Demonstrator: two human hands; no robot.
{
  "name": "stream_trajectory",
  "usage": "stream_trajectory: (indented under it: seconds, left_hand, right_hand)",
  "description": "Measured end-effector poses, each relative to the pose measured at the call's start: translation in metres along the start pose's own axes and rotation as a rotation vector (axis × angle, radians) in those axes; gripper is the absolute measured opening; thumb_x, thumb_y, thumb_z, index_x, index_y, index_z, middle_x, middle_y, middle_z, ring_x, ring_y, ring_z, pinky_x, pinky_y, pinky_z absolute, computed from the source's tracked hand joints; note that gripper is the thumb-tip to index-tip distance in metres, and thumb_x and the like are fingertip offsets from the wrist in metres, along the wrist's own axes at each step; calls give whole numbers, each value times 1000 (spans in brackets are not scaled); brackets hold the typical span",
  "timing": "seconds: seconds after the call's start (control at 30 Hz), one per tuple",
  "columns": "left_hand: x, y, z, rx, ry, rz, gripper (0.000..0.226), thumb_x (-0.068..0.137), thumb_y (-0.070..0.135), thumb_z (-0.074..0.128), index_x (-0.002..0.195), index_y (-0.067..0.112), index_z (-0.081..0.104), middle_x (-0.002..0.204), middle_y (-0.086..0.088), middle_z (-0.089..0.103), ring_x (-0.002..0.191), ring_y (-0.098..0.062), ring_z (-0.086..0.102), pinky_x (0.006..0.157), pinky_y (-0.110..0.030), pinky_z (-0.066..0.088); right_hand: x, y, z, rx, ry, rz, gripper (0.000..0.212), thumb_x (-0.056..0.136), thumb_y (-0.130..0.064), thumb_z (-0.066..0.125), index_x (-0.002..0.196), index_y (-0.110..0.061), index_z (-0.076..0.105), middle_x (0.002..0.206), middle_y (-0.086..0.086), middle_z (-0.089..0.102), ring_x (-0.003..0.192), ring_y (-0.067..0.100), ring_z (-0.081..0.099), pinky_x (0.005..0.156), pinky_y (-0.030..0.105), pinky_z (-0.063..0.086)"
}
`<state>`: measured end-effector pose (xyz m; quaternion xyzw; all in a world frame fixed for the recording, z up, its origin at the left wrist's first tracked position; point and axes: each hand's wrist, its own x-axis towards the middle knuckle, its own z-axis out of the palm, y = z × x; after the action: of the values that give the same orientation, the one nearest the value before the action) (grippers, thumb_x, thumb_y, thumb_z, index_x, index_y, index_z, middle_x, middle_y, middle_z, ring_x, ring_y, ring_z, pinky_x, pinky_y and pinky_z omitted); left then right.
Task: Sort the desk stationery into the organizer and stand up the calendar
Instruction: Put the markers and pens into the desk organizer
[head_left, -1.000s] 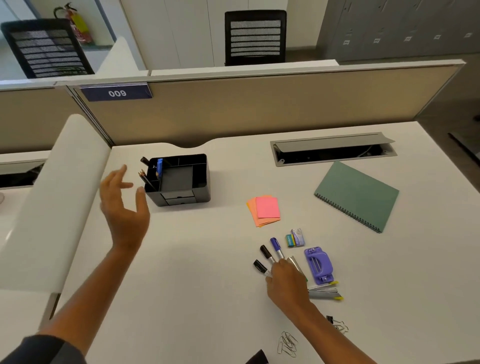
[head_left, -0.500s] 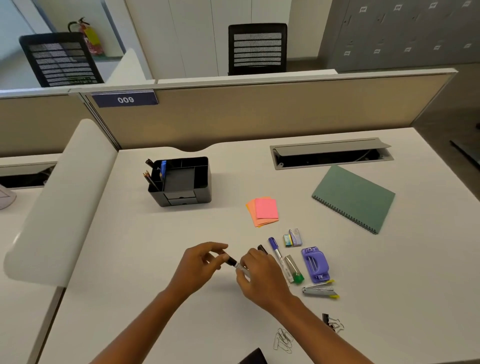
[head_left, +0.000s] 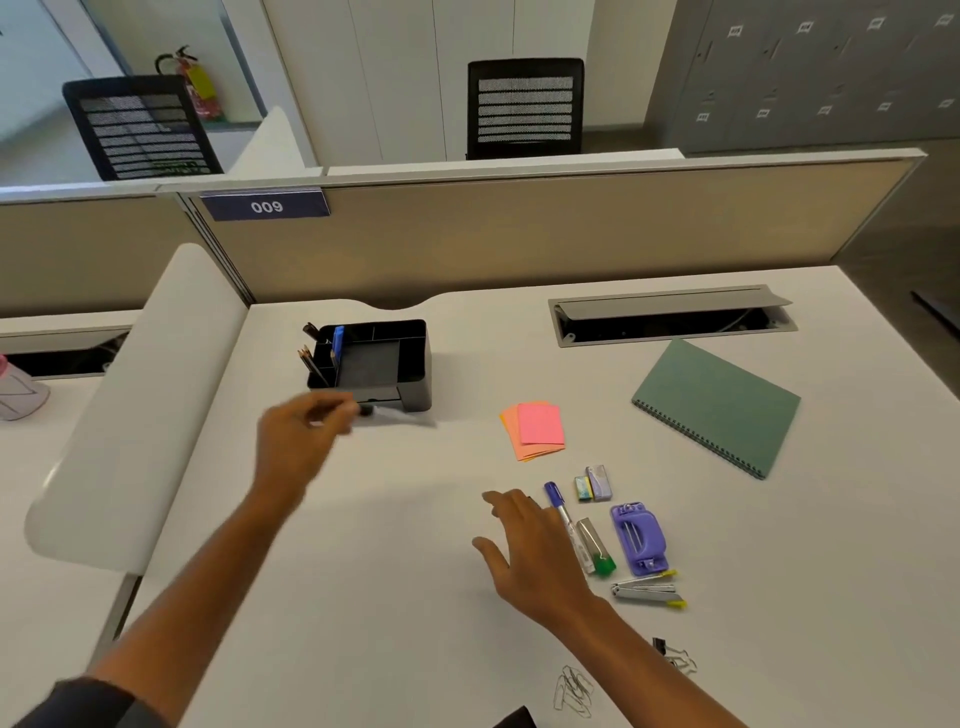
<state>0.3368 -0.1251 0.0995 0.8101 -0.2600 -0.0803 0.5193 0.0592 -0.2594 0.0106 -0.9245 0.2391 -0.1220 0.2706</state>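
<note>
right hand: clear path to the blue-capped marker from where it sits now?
Probably yes. The right hand hovers open just left of the blue-capped marker, which lies flat on the desk. Nothing lies between them; the green-capped marker sits on its far side.
</note>
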Motion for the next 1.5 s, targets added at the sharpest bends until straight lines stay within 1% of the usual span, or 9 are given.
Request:
stream_trajectory:
  seconds: [0.13, 0.2, 0.27, 0.37, 0.43, 0.8, 0.93, 1.1, 1.5]
  left_hand:
    - [71, 0, -39, -19, 235, 55, 14, 92, 17, 80, 95, 30, 76, 88, -14, 77, 69, -19, 74, 78, -32, 60]
    - [103, -3, -51, 28, 285, 65, 9, 92, 19, 79, 102, 18, 79, 92, -16, 77, 62, -3, 72, 72, -21, 61]
    - [130, -5, -56, 90, 304, 56, 20, 93, 19, 79, 109, 8, 79, 92, -16, 77, 60, -1, 71, 67, -13, 58]
    - [161, -6, -57, 168, 285, 37, 23, 92, 21, 80, 111, 8, 79, 94, -13, 78, 75, -22, 75, 80, -30, 63]
    - [177, -9, -54, 208, 276, 21, 22, 92, 21, 80, 110, 9, 80, 96, -12, 78, 83, -24, 74, 89, -37, 62]
    - [224, -36, -28, 401, 123, -28, 18, 93, 15, 79, 108, 6, 80, 101, -15, 77, 84, -22, 66, 83, -33, 54]
    - [231, -44, -18, 508, 55, -5, 19, 93, 14, 78, 109, 3, 80, 102, -17, 78, 84, -23, 66, 65, -16, 49]
    - [239, -54, -10, 695, -1, -32, 19, 91, 23, 80, 106, 11, 82, 104, -13, 79, 96, -34, 70, 81, -39, 52]
    - [239, -59, 0, 782, -32, -143, 23, 91, 31, 79, 108, 16, 82, 113, -9, 78, 108, -38, 69, 89, -43, 54]
  right_hand:
    - [-6, 6, 6, -8, -4, 21, 46, 97, -46, 57, 140, -32, 45, 126, -14, 57, 113, 7, 58, 97, 32, 46]
    - [-10, 8, 10, -6, -2, 41, 46, 96, -46, 60, 138, -34, 44, 124, -15, 59, 111, 7, 59, 96, 31, 47]
    - [-13, 9, 13, -13, -3, 58, 46, 96, -47, 60, 138, -35, 45, 125, -15, 61, 111, 7, 60, 96, 30, 48]
    - [-14, 12, 16, -50, -14, 64, 44, 96, -46, 59, 136, -35, 47, 123, -16, 60, 110, 8, 60, 93, 28, 47]
    - [-15, 14, 16, -67, -35, 77, 42, 97, -46, 57, 136, -34, 49, 125, -16, 59, 112, 8, 59, 95, 28, 45]
    - [-17, 22, 23, -104, -102, 115, 33, 99, -43, 54, 129, -31, 60, 124, -13, 60, 113, 9, 58, 97, 29, 42]
    - [-16, 23, 25, -98, -87, 122, 30, 98, -41, 59, 125, -29, 64, 121, -13, 63, 110, 9, 61, 96, 30, 44]
    - [-15, 27, 27, -105, -74, 108, 28, 98, -41, 58, 123, -30, 64, 119, -13, 62, 107, 9, 61, 94, 31, 46]
    - [-17, 39, 31, -157, -16, 96, 25, 93, -40, 66, 117, -33, 64, 115, -15, 62, 103, 5, 61, 87, 25, 46]
